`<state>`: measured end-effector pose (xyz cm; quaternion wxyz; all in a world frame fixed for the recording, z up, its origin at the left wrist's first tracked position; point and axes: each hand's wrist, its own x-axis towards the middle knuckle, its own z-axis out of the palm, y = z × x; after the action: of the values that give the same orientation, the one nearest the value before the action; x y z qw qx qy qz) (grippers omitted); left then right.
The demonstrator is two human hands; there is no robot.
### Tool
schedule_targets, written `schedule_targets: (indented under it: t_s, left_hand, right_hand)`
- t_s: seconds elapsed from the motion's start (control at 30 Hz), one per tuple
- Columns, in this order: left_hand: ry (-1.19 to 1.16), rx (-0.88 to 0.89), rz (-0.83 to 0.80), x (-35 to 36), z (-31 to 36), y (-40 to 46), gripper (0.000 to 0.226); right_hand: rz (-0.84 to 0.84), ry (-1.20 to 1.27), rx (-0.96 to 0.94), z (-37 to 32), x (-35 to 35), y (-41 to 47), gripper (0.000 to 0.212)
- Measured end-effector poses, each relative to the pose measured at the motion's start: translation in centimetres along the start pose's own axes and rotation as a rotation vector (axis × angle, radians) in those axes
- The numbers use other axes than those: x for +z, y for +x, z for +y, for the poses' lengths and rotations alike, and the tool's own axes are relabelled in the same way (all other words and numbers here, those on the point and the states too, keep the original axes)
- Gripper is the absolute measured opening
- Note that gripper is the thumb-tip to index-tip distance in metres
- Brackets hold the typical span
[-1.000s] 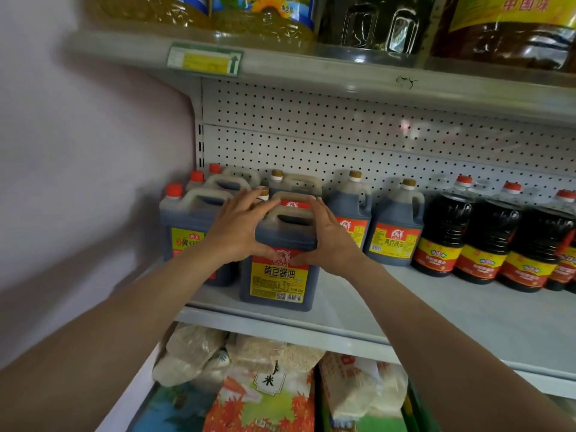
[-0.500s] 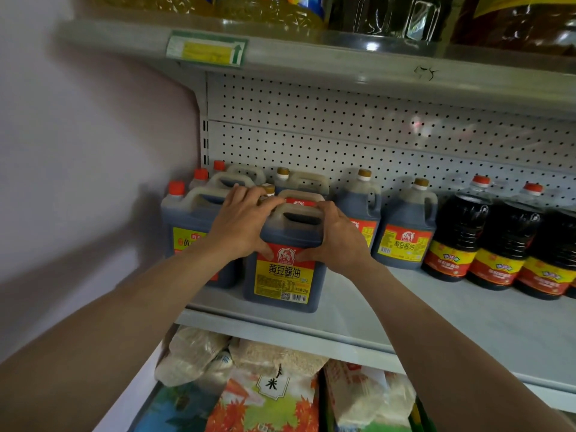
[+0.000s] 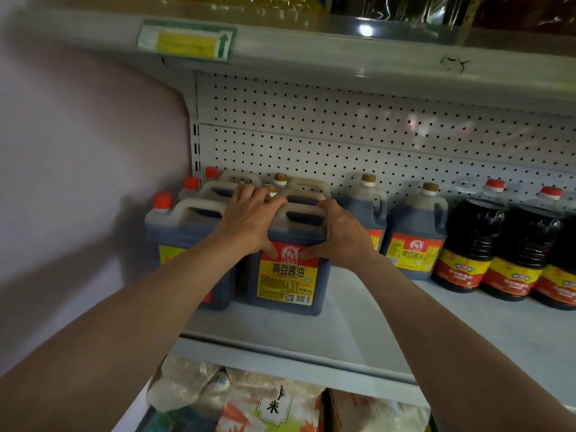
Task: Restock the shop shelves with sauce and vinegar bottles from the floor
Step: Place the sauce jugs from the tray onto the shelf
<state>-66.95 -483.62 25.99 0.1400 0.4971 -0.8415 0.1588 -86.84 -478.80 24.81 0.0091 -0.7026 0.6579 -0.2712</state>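
A dark soy sauce jug point(image 3: 288, 275) with a red and yellow label stands on the grey shelf point(image 3: 358, 325), in the front row. My left hand point(image 3: 249, 219) grips its upper left shoulder, fingers curled over the top by the cap. My right hand point(image 3: 338, 232) grips its upper right side, fingers over the handle. A red-capped jug point(image 3: 174, 232) stands close on its left, with more behind. Two matching jugs point(image 3: 414, 241) stand to the right.
Round dark bottles point(image 3: 467, 244) with red caps line the shelf's right part. A perforated white back panel point(image 3: 343, 145) rises behind. An upper shelf point(image 3: 311, 54) holds oil bottles. Bags of grain point(image 3: 271, 403) lie below. A pale wall point(image 3: 78, 182) closes the left.
Both hands have stayed on the jug while it slid a little further back on the shelf. The fingers have curled more tightly over its top.
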Motion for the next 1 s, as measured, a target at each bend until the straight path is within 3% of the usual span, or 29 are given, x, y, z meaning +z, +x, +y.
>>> schedule_targets:
  t_s: [0.3, 0.57, 0.77, 0.87, 1.0]
  left_hand:
    - [0.099, -0.018, 0.022, 1.9, 0.2, 2.7, 0.122]
    - [0.116, -0.027, 0.058, 2.8, 0.5, 3.8, 0.117]
    - [0.096, 0.008, 0.028, 1.4, 0.1, 2.8, 0.129]
    - [-0.087, 0.005, 0.137, -1.9, -2.5, 0.8, 0.120]
    - [-0.502, -0.254, 0.325, -4.1, -10.3, -3.5, 0.112]
  right_hand:
    - [0.076, -0.085, 0.002, 1.0, 1.6, 2.3, 0.101]
    - [0.042, -0.102, 0.051, 1.5, 1.5, 3.4, 0.106]
    - [0.008, -0.158, 0.115, 0.0, 1.1, 2.5, 0.112]
    - [0.047, -0.167, 0.160, -0.8, 1.3, 1.7, 0.118]
    - [0.340, -0.007, -0.042, -4.9, 2.6, 0.1, 0.107]
